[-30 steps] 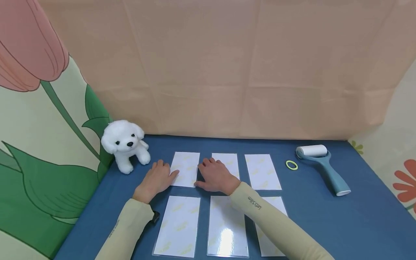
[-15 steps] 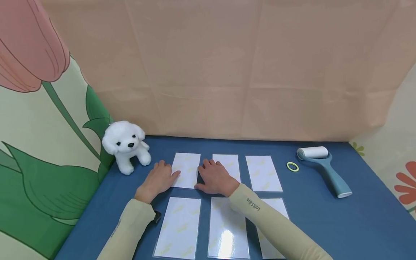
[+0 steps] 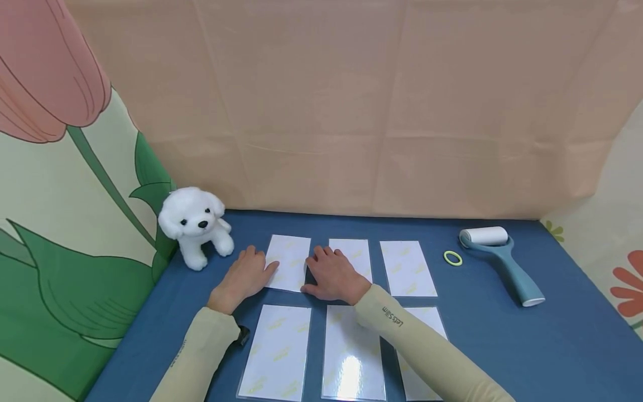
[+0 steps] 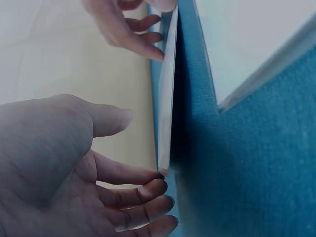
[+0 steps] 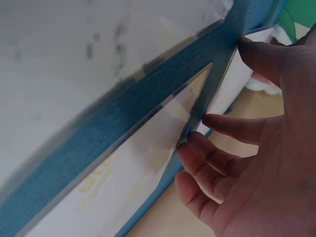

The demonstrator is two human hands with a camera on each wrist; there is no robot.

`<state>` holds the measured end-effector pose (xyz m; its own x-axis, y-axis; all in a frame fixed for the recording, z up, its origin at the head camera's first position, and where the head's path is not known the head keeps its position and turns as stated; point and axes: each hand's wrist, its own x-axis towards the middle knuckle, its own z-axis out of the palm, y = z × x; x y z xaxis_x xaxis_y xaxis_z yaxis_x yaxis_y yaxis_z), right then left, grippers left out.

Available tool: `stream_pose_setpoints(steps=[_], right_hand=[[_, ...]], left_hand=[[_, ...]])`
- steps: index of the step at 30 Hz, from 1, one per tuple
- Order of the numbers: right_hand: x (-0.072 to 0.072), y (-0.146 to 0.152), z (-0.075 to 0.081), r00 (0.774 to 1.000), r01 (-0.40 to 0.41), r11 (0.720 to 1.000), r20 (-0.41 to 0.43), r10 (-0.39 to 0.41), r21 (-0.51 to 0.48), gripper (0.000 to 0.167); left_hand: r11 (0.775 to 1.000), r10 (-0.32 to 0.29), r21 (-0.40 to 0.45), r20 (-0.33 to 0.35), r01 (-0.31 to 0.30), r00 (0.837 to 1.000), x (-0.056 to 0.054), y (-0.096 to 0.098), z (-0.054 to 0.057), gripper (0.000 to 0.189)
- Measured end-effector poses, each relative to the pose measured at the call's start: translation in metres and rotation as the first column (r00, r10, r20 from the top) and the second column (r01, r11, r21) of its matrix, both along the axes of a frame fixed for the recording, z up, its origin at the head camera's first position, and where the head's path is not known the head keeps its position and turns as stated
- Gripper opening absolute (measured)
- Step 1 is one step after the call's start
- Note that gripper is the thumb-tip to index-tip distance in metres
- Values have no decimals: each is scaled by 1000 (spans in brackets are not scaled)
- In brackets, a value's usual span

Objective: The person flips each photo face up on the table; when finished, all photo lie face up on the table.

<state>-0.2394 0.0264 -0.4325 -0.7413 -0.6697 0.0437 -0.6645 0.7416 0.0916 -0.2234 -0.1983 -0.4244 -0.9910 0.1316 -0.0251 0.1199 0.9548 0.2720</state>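
Evidently both hands are at the far-left card [image 3: 287, 259], which lies between them on the blue table [image 3: 577, 335], its printed white face up. The left hand [image 3: 240, 280] is at the card's left side, fingers pointing to the far side and thumb reaching across toward the card's face; in the left wrist view the thumb stands apart from the fingers, and the index fingertip meets the card's edge. The right hand [image 3: 334, 273] is at the right side, thumb by the near right corner and index fingertip against the right edge, with a gap between thumb and fingers; its other fingers bend loosely near the far-middle card [image 3: 355, 254], partly covering it. Neither hand is clamped on the card; whether it lies quite flat I cannot tell. Beyond the right hand lies the far-right card [image 3: 409, 268]; on the near side are the near-left card [image 3: 275, 352], the glossy near-middle card [image 3: 353, 346] and the near-right card [image 3: 432, 318], the last partly hidden by the right sleeve [image 3: 427, 352]. A white plush dog [image 3: 193, 223] sits at far left, while a yellow-green ring [image 3: 453, 264] and a blue-handled roller [image 3: 517, 276] lie at far right.
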Motion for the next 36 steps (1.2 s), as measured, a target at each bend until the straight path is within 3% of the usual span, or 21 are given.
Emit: stream_pose_setpoints(steps=[4,8,12,16,22,31,34,36], right_hand=[[0,1,0,999,-3,1000,33,3,-24,58],[-2,3,0,991,18,997,132,-8,-77,55],[-5,5,1,963,57,981,271,-4,-187,47],[-8,8,4,929,86,948,370,36,-307,40],[-11,9,9,862,166,869,497,102,-466,35],[-11,19,20,731,389,734,671,121,-557,63],[-12,22,22,692,438,678,702,165,-591,65],[-12,23,22,666,467,641,719,197,-609,67]], left_hand=[[1000,-13,1,-40,13,999,1,1,5,47],[999,-40,12,-105,42,994,1,3,11,46],[998,-45,42,-136,52,990,0,9,21,48],[994,-27,105,-119,39,993,0,18,32,54],[961,-46,268,-66,62,997,1,31,36,61],[853,-160,502,-14,145,987,1,46,29,65],[823,-172,554,29,127,985,2,49,25,70],[816,-163,569,63,99,985,3,50,21,75]])
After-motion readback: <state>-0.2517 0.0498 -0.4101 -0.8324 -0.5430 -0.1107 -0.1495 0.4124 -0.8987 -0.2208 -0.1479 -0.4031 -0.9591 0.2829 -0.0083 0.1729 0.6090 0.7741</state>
